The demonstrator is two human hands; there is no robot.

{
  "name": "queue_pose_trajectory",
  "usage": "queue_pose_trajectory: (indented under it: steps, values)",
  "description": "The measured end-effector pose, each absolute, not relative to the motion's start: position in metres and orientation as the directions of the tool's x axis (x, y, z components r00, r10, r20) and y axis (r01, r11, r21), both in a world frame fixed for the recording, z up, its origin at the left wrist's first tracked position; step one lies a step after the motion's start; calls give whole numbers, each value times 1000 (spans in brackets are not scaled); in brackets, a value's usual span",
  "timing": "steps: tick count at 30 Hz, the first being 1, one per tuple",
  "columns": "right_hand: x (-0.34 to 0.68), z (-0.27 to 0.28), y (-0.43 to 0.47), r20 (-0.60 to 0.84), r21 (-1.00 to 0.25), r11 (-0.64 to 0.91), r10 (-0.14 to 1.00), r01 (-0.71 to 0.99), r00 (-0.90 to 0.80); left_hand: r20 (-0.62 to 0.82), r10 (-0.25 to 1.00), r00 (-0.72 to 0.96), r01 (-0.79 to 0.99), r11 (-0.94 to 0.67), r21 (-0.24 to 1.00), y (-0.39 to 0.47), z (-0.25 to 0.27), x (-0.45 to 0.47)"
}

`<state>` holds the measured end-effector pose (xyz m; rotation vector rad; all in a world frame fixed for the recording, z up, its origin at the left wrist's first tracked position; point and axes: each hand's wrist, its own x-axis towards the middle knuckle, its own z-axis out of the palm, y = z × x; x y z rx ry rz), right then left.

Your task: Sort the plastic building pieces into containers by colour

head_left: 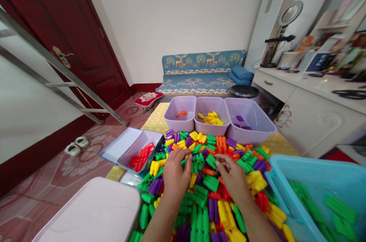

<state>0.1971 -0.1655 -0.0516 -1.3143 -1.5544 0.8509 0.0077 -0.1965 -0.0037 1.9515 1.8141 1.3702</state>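
Neither hand visibly grips anything: the left hand (175,173) lies flat, fingers spread, on the heap of coloured blocks (206,185), and the right hand (233,177) rests beside it with fingers curled loosely over the pieces. Left of them a tray of red blocks (142,157); behind, three lilac bins (211,112); far right, a blue tub (320,185) of green blocks
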Motion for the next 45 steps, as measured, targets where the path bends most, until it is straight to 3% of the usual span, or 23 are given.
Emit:
queue_pose_trajectory:
  steps: [2, 5, 8, 15, 19, 22, 25, 28, 33, 39, 45]
  values:
    - [196, -53, -165, 191, -932, 181, 982, 315, 1, 421, 907, 6, 675, -314, 668, -200, 3, 10]
    - [196, -55, -164, 151, -962, 135, 987, 237, 53, 368, 889, 271, 629, -453, 631, -205, 8, 18]
    - [195, -56, -164, 117, -981, 101, 990, 166, 85, 350, 864, 361, 646, -502, 575, -205, 7, 26]
    - [196, -55, -165, 144, -972, 138, 990, 190, 15, 281, 908, 311, 773, -414, 480, -196, -3, 29]
    - [197, -54, -164, 160, -960, 156, 987, 231, -2, 305, 918, 255, 766, -384, 516, -192, -13, 33]
    - [197, -55, -165, 169, -963, 162, 986, 214, 15, 359, 929, 92, 638, -332, 695, -187, -25, 35]
    - [197, -54, -166, 186, -964, 180, 982, 196, 16, 337, 935, -107, 391, -272, 879, -182, -35, 31]
    - [196, -49, -167, 207, -956, 204, 978, 212, -8, 285, 942, -179, 223, -243, 944, -179, -39, 28]
    - [189, -36, -167, 252, -911, 282, 958, 302, -135, 247, 954, -168, 97, -234, 967, -178, -40, 28]
    - [179, -17, -167, 217, -846, 298, 950, 442, -226, 310, 940, -140, 211, -278, 937, -180, -37, 26]
    - [189, 12, -169, 151, -839, 249, 961, 484, -232, 384, 877, -287, 257, -316, 913, -181, -35, 24]
